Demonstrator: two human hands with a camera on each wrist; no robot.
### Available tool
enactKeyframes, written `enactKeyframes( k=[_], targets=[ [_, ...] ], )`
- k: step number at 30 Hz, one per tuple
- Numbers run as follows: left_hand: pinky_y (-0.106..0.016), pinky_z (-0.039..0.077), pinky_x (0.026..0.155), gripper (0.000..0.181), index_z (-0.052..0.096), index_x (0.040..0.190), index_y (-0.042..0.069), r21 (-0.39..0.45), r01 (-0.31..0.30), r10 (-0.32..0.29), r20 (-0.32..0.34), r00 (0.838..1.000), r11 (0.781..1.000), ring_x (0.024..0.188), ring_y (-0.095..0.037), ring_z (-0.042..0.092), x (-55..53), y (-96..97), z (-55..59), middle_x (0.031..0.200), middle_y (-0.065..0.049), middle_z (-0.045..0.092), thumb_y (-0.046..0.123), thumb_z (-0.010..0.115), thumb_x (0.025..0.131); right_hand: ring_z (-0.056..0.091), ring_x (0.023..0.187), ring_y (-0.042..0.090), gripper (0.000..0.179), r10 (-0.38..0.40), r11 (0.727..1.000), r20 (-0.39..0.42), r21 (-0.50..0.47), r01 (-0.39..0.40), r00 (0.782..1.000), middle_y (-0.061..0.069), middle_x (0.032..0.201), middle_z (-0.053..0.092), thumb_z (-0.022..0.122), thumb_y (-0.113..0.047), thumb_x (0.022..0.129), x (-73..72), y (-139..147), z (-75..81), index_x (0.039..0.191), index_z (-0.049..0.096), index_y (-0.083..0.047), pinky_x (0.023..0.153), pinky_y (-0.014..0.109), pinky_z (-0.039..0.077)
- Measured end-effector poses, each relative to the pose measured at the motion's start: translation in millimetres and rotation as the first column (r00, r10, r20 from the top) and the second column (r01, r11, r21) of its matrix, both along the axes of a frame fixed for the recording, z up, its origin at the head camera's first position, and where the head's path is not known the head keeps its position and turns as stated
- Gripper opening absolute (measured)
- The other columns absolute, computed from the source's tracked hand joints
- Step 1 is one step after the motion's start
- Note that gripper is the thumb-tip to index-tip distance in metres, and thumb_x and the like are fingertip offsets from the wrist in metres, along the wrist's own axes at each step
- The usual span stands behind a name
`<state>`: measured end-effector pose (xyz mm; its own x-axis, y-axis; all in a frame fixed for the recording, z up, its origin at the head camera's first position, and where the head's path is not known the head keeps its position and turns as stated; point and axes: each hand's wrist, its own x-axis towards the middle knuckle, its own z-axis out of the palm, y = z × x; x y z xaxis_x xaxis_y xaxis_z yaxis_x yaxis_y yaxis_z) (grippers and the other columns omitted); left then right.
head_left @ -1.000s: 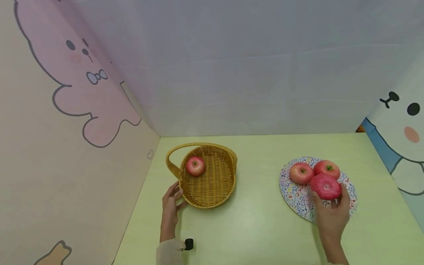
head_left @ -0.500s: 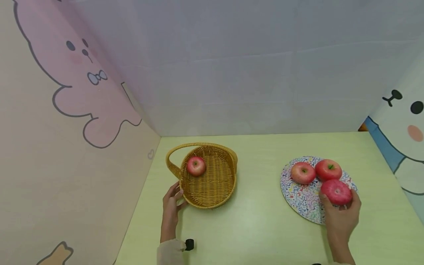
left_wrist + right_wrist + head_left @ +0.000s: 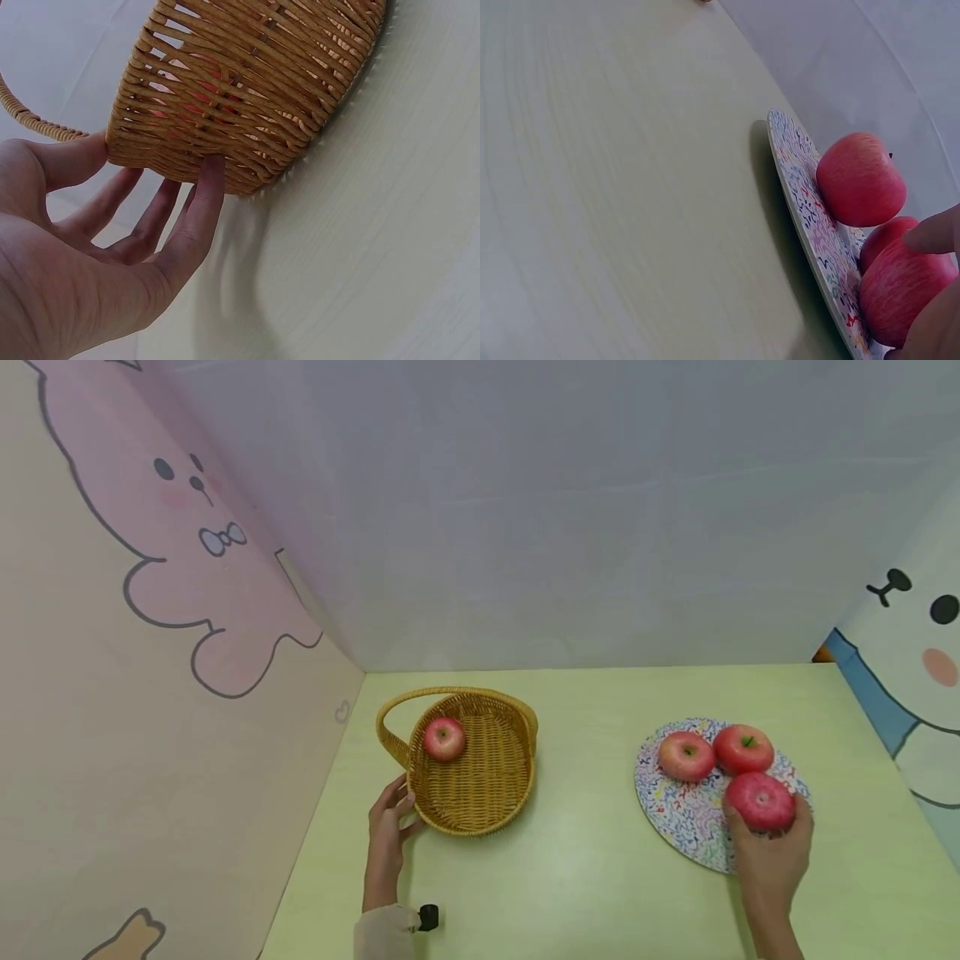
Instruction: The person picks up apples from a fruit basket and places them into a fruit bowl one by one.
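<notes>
In the head view, a wicker basket point(image 3: 480, 785) with an arched handle stands left of centre, a red apple point(image 3: 445, 739) inside against its left wall. My left hand point(image 3: 387, 827) holds the basket's near left side; the left wrist view shows thumb and fingers against the woven wall point(image 3: 247, 97). On the right lies a round patterned plate point(image 3: 675, 822) bearing two apples, a paler one point(image 3: 686, 756) and a redder one point(image 3: 744, 748). With its stem end hidden, a third apple point(image 3: 761, 802) is gripped by my right hand point(image 3: 772, 860) over the plate's near right part, beside the others.
The pale yellow table point(image 3: 577, 860) spans between basket and plate. A grey-white wall point(image 3: 570, 568) rises behind it, with cartoon-printed panels at the left point(image 3: 225, 643) and right point(image 3: 922, 693). A small black piece point(image 3: 428, 917) sits by my left sleeve point(image 3: 384, 931).
My right hand has moved right and slightly nearer with its apple, uncovering more of the redder apple behind; over the last half second it barely shifts. My left hand and the basket stay put.
</notes>
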<state>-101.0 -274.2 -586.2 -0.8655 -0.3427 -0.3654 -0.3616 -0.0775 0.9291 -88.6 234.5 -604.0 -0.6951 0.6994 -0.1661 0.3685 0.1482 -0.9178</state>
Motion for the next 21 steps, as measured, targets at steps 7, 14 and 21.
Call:
enactKeyframes(
  k=[7, 14, 21],
  targets=[
    [-0.037, 0.062, 0.082, 0.048, 0.050, 0.155, 0.018, -0.009, 0.018, -0.018, -0.022, 1.000, 1.000, 0.132, -0.033, 0.055, 1.6, 0.1, -0.8, 0.155, -0.018, 0.051, 0.015, 0.056, 0.108, 0.025, 0.160, 0.030, 0.092, -0.004, 0.999, -0.050, 0.048, 0.006, 0.999, 0.011, 0.173, 0.025, 0.074, -0.026, 0.094, 2.8, 2.3, 3.6, 0.168, 0.019, -0.016, 0.131, 0.047, 0.019],
    [-0.039, 0.062, 0.084, 0.049, 0.048, 0.157, 0.017, -0.006, 0.023, -0.024, -0.027, 0.999, 1.000, 0.133, -0.033, 0.054, 2.5, -1.5, -2.5, 0.156, -0.020, 0.049, 0.017, 0.055, 0.108, 0.022, 0.161, 0.020, 0.088, -0.031, 0.995, -0.116, 0.086, 0.041, 0.993, 0.005, 0.173, 0.026, 0.073, -0.023, 0.096, 3.0, -0.1, 12.3, 0.167, 0.021, -0.024, 0.132, 0.036, 0.017],
    [-0.039, 0.062, 0.082, 0.047, 0.053, 0.153, 0.016, -0.022, 0.015, -0.015, -0.029, 0.999, 1.000, 0.127, -0.031, 0.059, 1.0, -1.8, -4.3, 0.152, -0.021, 0.053, 0.015, 0.058, 0.106, 0.028, 0.158, 0.013, 0.079, -0.022, 0.991, -0.290, 0.122, 0.059, 0.957, 0.000, 0.169, 0.034, 0.073, -0.014, 0.097, 3.2, -9.5, 27.0, 0.163, 0.031, -0.025, 0.129, 0.029, 0.024]
  ],
)
